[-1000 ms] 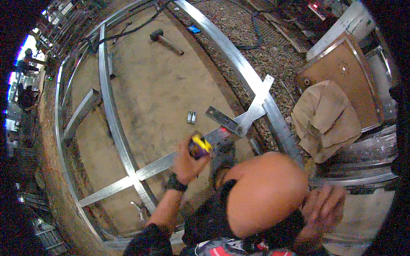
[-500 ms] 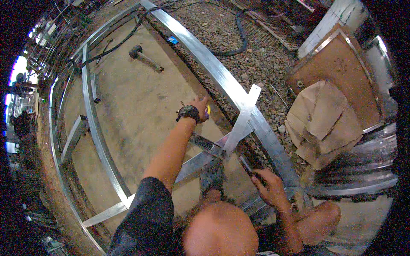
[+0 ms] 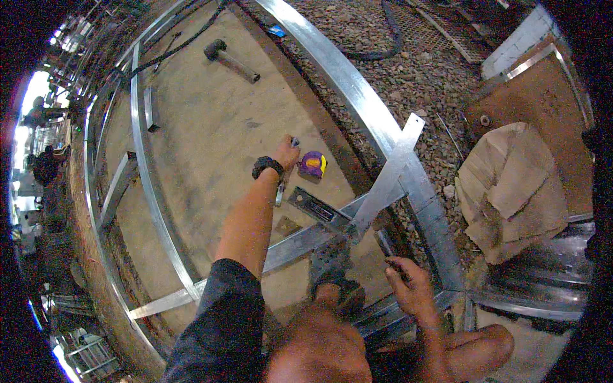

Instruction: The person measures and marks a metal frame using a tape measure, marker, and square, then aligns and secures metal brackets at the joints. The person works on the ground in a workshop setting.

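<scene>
Silvery piece (image 3: 294, 142), mostly hidden, pinched in left hand (image 3: 286, 154); right hand (image 3: 412, 285) curled round rod (image 3: 384, 244).

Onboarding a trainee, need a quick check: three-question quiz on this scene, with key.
1. The round purple-and-yellow tape measure lies: A) in the right hand; B) beside the left hand; C) on gravel.
2. True or false: the dark-headed, straight-handled hammer lies on gravel.
3. Order left to right: creased brown paper-like sheet, tape measure, hammer.

Key: 1 B; 2 false, it lies on flat tan floor; 3 hammer, tape measure, sheet.
</scene>
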The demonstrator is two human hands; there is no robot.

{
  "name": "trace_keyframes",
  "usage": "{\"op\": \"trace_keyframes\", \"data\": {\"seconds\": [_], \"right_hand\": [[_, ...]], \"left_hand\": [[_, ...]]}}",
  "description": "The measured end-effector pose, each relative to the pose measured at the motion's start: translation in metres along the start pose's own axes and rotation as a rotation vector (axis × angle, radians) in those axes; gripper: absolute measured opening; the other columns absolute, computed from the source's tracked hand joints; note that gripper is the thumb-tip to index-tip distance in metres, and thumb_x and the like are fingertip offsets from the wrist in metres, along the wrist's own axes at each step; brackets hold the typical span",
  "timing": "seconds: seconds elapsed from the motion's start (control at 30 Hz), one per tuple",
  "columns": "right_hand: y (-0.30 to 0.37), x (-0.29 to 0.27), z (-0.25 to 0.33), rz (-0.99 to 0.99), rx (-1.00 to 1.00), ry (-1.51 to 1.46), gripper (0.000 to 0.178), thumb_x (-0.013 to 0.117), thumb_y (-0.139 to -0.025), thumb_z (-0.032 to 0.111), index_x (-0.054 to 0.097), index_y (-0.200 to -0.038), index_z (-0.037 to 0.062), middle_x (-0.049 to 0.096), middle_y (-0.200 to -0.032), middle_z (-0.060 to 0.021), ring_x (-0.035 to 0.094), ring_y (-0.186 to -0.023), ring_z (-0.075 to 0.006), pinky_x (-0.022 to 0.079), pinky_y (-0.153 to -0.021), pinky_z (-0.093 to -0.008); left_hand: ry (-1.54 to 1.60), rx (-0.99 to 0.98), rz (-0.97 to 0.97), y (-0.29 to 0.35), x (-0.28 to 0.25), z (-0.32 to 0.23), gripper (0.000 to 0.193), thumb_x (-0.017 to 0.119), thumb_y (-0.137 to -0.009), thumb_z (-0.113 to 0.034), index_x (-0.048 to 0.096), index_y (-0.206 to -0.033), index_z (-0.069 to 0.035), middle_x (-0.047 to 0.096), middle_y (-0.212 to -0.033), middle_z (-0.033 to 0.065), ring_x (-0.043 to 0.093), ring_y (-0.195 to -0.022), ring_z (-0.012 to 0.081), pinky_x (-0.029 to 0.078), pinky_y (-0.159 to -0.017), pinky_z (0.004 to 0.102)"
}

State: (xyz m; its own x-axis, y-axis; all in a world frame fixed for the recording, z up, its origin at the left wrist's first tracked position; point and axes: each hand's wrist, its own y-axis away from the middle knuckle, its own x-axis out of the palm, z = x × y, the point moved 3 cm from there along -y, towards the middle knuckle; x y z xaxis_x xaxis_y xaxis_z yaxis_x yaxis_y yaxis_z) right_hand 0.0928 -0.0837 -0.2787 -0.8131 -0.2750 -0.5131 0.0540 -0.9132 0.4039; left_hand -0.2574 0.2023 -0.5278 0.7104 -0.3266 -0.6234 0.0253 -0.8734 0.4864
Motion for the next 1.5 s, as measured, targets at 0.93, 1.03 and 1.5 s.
{"op": "trace_keyframes", "data": {"seconds": [0.93,1.03,1.5], "right_hand": [[0.076,-0.079,0.083,0.247,0.058,0.075,0.031,0.065,-0.093,0.011,0.063,-0.123,0.0051,0.069,-0.106,-0.0096,0.064,-0.097,-0.0176,0.051,-0.087,-0.0331],[0.049,-0.076,0.083,0.158,0.151,-0.15,0.042,0.065,-0.093,0.01,0.055,-0.133,0.0071,0.066,-0.114,-0.0085,0.062,-0.101,-0.0152,0.051,-0.085,-0.0309],[0.031,-0.022,0.026,-0.123,0.261,-0.432,0.034,0.076,-0.085,0.012,0.059,-0.114,0.0041,0.067,-0.098,-0.0067,0.065,-0.091,-0.0168,0.054,-0.082,-0.0335]], "left_hand": [[1.23,0.006,0.005,0.286,-0.057,-0.068,0.047,0.055,-0.082,-0.003,0.046,-0.128,-0.003,0.062,-0.108,0.0155,0.067,-0.082,0.0254,0.06,-0.07,0.0402],[1.541,0.087,0.598,0.324,-0.01,-0.148,0.049,0.059,-0.085,-0.004,0.046,-0.133,-0.004,0.062,-0.119,0.016,0.069,-0.091,0.0272,0.059,-0.078,0.0392],[1.645,0.105,0.882,0.325,0.082,-0.198,0.037,0.062,-0.09,0.0,0.05,-0.124,-0.009,0.059,-0.131,0.0143,0.061,-0.118,0.0252,0.052,-0.092,0.0327]]}}
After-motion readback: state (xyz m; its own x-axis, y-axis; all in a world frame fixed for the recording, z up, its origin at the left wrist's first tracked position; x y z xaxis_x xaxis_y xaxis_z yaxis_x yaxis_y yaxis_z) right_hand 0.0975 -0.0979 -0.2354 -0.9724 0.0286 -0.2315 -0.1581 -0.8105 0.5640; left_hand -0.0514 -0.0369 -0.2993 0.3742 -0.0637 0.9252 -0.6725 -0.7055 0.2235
